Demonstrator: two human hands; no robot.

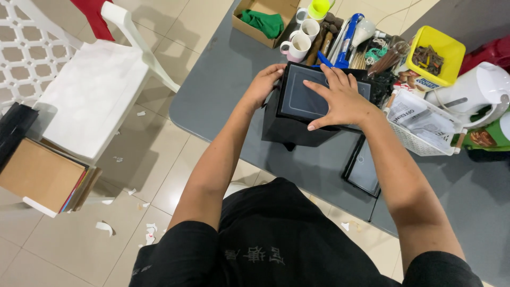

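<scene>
Here a black box (297,125) stands near the front edge of the grey tabletop (223,90), with a flat black lid (303,98) lying across its top. The right hand (342,98) lies flat on the lid, fingers (332,74) spread wide and pressing down, thumb pointing back along the near edge. The left hand (263,85) grips the lid's left rim, fingers curled narrow over the far corner.

Just to the right of the box, a second flat black frame (364,170) lies on the tabletop near its edge. Beyond the box are three mugs (300,42), a blue tool (345,40) and a cardboard box (265,18) with a green cloth (264,23) in it. Further right sit a yellow tub (443,50), a white basket (419,138) of papers and a white kettle (481,90).

To the left, on the tiled floor, stands a white chair (93,85), with a stack of books (42,175) well apart from the tabletop.
</scene>
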